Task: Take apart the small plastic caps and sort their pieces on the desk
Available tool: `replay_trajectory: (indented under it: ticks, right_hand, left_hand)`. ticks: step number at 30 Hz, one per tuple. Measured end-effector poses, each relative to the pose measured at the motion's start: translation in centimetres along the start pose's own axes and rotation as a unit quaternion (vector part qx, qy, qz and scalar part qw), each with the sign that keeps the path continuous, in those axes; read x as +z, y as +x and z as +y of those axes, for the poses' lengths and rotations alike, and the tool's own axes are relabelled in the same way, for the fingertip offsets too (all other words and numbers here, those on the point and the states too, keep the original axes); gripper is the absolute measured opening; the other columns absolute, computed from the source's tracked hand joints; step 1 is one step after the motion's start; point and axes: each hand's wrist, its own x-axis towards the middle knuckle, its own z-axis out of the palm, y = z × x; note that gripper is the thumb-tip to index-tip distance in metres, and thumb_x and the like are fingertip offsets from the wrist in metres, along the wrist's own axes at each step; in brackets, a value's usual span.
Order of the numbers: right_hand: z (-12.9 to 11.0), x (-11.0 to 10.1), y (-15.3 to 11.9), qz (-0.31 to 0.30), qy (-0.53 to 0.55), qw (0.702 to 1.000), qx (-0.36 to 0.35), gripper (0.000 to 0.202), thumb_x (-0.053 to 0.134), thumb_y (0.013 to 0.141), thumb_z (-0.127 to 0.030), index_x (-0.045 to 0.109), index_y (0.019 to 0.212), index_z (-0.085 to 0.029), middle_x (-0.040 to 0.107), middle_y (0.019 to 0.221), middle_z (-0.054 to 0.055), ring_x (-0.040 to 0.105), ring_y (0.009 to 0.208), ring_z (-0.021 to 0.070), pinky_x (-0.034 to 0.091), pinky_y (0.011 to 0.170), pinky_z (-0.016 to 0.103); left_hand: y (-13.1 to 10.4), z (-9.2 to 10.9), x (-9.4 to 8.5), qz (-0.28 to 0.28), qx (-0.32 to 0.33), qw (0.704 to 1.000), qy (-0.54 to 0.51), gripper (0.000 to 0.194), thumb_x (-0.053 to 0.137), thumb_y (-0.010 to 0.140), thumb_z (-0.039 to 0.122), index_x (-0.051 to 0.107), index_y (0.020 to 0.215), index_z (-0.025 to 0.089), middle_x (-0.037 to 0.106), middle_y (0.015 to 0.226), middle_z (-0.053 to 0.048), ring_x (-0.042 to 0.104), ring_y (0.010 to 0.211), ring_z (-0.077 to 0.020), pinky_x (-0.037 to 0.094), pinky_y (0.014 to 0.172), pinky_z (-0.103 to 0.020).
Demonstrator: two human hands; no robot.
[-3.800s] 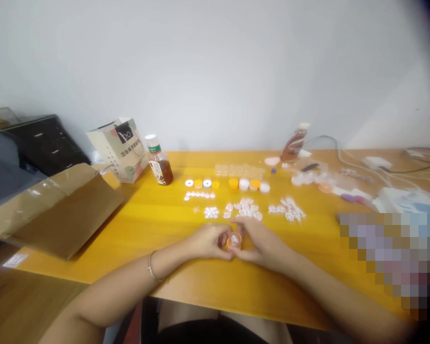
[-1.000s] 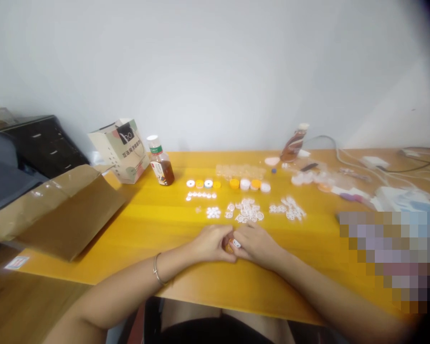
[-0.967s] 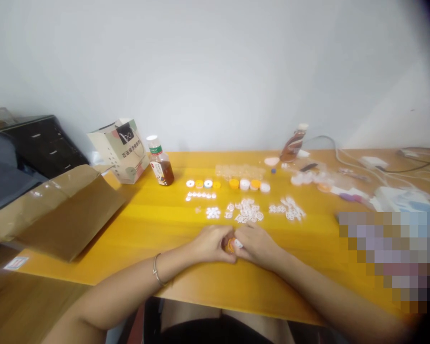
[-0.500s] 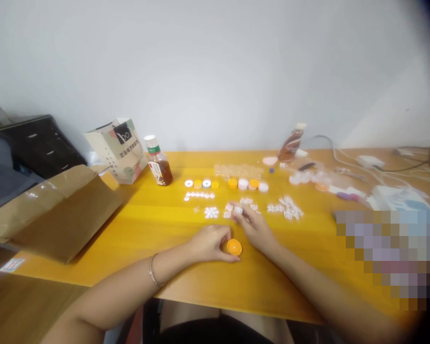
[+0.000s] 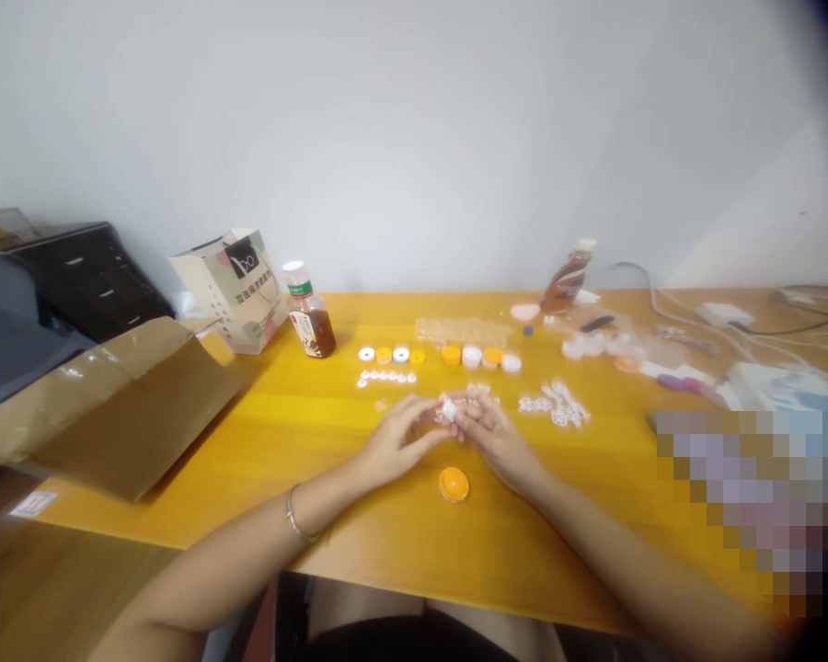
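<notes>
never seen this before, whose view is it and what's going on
There's no machine, just a person's bare hands, seen from a camera worn on that person's head. The right hand pinches a small white piece; the left hand is close against it, but whether it grips too is unclear. A round orange piece lies on the table, nearer the person. Beyond the hands are a row of cap-like discs and loose white pieces, with a bottle and a paper bag to the left.
</notes>
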Motion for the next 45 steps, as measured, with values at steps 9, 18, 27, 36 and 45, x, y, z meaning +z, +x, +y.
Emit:
replay_trajectory:
  ticks: [9, 18, 27, 36, 45]
  right_hand:
    - [-0.1, 0.3, -0.2, 0.004, 0.152, 0.988, 0.039, 0.03, 0.071, 0.069, -0.034, 0.049, 0.087, -0.024, 0.064, 0.067, -0.004, 0.058, 0.062, 0.0107, 0.042, 0.06, 0.023]
    - [0.0, 0.7, -0.4, 0.005, 0.099, 0.994, 0.038, 0.026, 0.069, 0.072, -0.031, 0.048, 0.086, -0.023, 0.068, 0.068, -0.003, 0.064, 0.07, 0.0149, 0.045, 0.078, 0.033]
    - [0.0, 0.7, -0.6, -0.001, 0.084, 0.996, 0.032, 0.023, 0.07, 0.07, -0.029, 0.052, 0.08, -0.021, 0.066, 0.07, -0.003, 0.061, 0.068, 0.0116, 0.046, 0.073, 0.027]
    - [-0.6, 0.5, -0.8, -0.032, 0.094, 0.994, 0.036, 0.018, 0.07, 0.07, -0.029, 0.057, 0.078, -0.02, 0.065, 0.068, -0.003, 0.059, 0.062, 0.0098, 0.047, 0.067, 0.026]
    - [-0.8, -0.1, -0.7, -0.004, 0.03, 0.998, 0.059, 0.016, 0.069, 0.07, -0.032, 0.064, 0.079, -0.019, 0.067, 0.072, -0.001, 0.061, 0.066, 0.0111, 0.048, 0.073, 0.027]
  left_hand:
    - [1.4, -0.2, -0.3, -0.009, 0.005, 0.982, -0.189, 0.028, 0.058, 0.082, 0.029, 0.063, 0.106, 0.018, 0.053, 0.094, -0.007, 0.055, 0.087, -0.0159, 0.047, 0.078, -0.029]
    - [-0.2, 0.1, 2.2, 0.087, 0.02, 0.989, -0.118, 0.033, 0.057, 0.081, 0.021, 0.059, 0.114, 0.023, 0.052, 0.098, -0.006, 0.051, 0.095, -0.0171, 0.044, 0.087, -0.033]
    - [-0.8, 0.1, 2.1, 0.073, 0.099, 0.992, -0.04, 0.042, 0.05, 0.085, 0.016, 0.048, 0.125, 0.027, 0.051, 0.103, -0.006, 0.05, 0.097, -0.0171, 0.044, 0.087, -0.034]
    - [-0.8, 0.5, 1.2, 0.095, 0.165, 0.982, -0.013, 0.032, 0.057, 0.081, 0.017, 0.056, 0.113, 0.02, 0.06, 0.096, -0.007, 0.055, 0.088, -0.0159, 0.046, 0.079, -0.033]
    - [-0.6, -0.8, 1.1, 0.11, 0.209, 0.968, 0.082, 0.02, 0.056, 0.081, 0.014, 0.059, 0.1, 0.016, 0.061, 0.093, -0.008, 0.058, 0.087, -0.0158, 0.048, 0.077, -0.032]
